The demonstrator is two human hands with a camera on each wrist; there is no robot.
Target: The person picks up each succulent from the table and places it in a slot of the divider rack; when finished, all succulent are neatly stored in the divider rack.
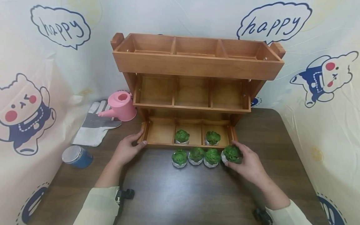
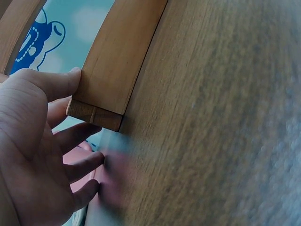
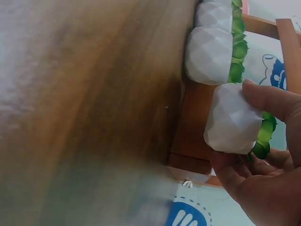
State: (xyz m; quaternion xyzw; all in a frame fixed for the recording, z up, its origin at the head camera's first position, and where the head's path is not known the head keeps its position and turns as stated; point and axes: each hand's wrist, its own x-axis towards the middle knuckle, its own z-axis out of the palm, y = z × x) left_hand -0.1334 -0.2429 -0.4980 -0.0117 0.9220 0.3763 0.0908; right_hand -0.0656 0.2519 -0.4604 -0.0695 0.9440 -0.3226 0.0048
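My right hand pinches a small potted succulent with a white faceted pot, thumb on one side and fingers on the other. It is beside the right front corner of a three-tier wooden planter shelf. My left hand holds the left front corner of the bottom tier, thumb against the front board and the other fingers loosely spread. Two succulents stand inside that tier, one in the middle compartment and one in the right. Three more succulents line up on the table before it.
A pink watering can stands left of the shelf, by a grey and white glove. Nearer the table's left edge is a blue jar with a silver lid. Printed cloth hangs behind and at both sides.
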